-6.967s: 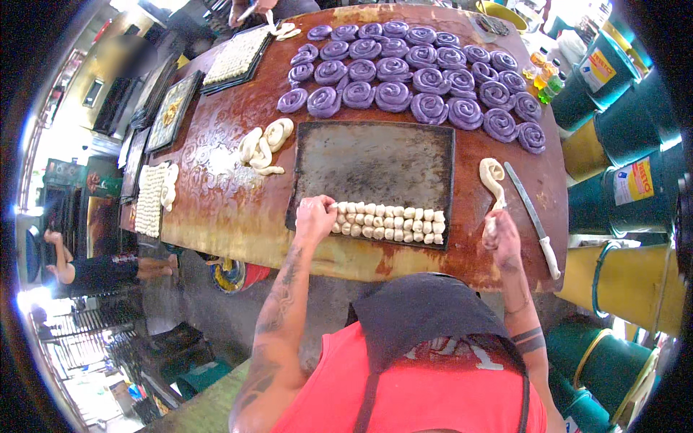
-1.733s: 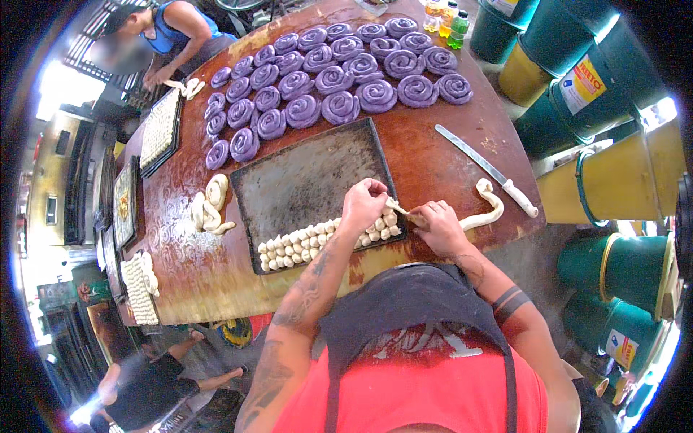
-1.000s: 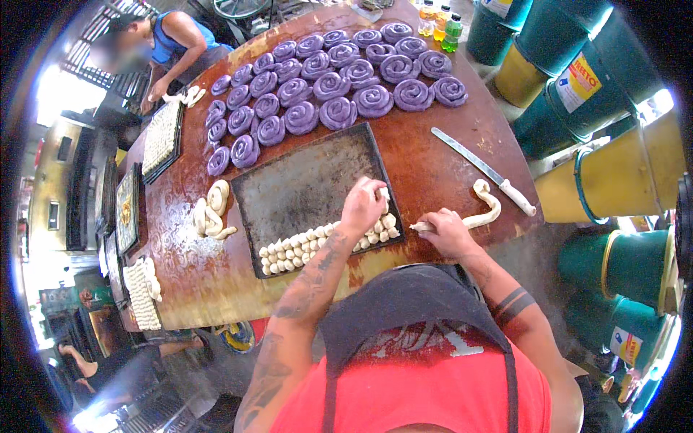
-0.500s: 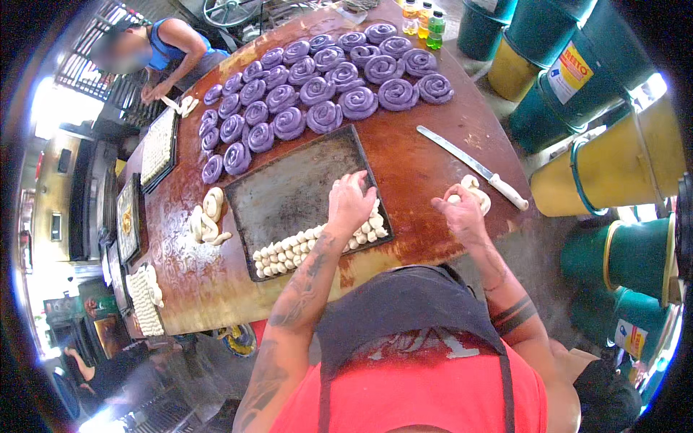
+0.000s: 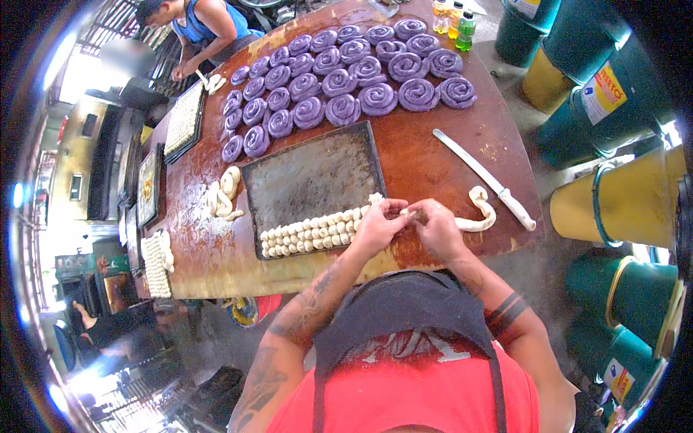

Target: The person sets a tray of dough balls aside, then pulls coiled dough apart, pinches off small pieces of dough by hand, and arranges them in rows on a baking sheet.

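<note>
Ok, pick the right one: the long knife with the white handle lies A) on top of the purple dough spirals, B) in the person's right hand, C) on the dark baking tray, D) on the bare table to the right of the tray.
D: the knife lies flat on the brown table, right of the dark tray, clear of the purple spirals, and the right hand is on the white dough rope instead.

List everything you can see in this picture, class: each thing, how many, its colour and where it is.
dough rope: one, pale, right of the tray
dough pieces: two rows, pale, tray's near edge
baking tray: one, dark, table centre
purple dough spirals: many, table's far side
knife: one, white handle, right of tray
pale dough coils: a few, left of tray
table: one, reddish-brown
bottles: three, far edge
drums: several, yellow and green, right
co-worker: one, far left
left hand: pinching dough at tray corner
right hand: holding the rope's end
</note>
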`<state>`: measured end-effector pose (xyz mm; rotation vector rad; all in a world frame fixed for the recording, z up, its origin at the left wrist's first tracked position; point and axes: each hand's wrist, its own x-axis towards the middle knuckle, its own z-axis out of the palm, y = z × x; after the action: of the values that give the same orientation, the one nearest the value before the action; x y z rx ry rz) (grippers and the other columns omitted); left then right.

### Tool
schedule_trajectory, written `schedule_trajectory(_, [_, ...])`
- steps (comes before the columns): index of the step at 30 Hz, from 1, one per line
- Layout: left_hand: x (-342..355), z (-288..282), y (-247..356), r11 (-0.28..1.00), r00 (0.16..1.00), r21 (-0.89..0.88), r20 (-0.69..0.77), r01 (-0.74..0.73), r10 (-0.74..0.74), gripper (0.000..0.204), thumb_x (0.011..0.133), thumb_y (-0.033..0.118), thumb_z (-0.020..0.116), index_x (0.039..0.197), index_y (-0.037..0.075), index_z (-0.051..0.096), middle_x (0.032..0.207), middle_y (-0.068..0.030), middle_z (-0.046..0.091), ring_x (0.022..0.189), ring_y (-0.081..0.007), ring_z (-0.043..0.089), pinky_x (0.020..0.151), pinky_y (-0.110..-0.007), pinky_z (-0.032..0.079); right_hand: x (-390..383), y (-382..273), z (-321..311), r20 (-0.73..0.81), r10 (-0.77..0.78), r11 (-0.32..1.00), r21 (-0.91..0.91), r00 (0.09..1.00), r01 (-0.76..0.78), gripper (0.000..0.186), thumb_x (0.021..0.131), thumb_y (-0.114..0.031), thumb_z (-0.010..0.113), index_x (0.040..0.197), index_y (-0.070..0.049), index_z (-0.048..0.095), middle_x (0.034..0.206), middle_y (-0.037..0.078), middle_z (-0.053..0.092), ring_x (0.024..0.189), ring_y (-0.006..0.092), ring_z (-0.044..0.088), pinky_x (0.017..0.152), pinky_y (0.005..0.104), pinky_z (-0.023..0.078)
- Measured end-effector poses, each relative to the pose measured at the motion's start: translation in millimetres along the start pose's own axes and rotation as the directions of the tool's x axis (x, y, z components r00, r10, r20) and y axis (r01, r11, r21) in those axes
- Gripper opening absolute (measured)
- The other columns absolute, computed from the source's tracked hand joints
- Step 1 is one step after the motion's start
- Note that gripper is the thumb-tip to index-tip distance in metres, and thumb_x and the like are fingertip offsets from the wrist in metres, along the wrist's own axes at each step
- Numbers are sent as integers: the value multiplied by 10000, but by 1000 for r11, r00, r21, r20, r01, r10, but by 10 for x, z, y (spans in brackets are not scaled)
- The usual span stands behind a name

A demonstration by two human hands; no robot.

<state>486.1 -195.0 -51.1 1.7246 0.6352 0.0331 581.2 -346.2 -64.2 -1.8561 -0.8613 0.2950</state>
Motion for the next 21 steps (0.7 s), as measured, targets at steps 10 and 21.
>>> schedule_trajectory(10, [100, -810, -662, 933, 871, 358, -471, 44, 139, 202, 788, 68, 702, 985, 39, 732, 933, -104, 706, 809, -186, 659, 744, -333, 543, -19, 295, -52, 255, -189, 969, -107, 948, 222, 238, 827, -101, 751, 1052, -43, 700, 911, 129, 646, 837, 329, 637, 794, 436, 533])
schedule_trajectory(21, [460, -602, -490, 677, 875, 706, -175, -209, 452, 265, 854, 264, 682, 1004, 57, 750, 1024, -188, 699, 1035, -384, 654, 947, -471, 523, -89, 302, -522, 426, 370, 350, 759, 825, -549, 200, 1010, -320, 647, 1034, -124, 612, 810, -25, 611, 589, 84, 525, 524, 235, 426])
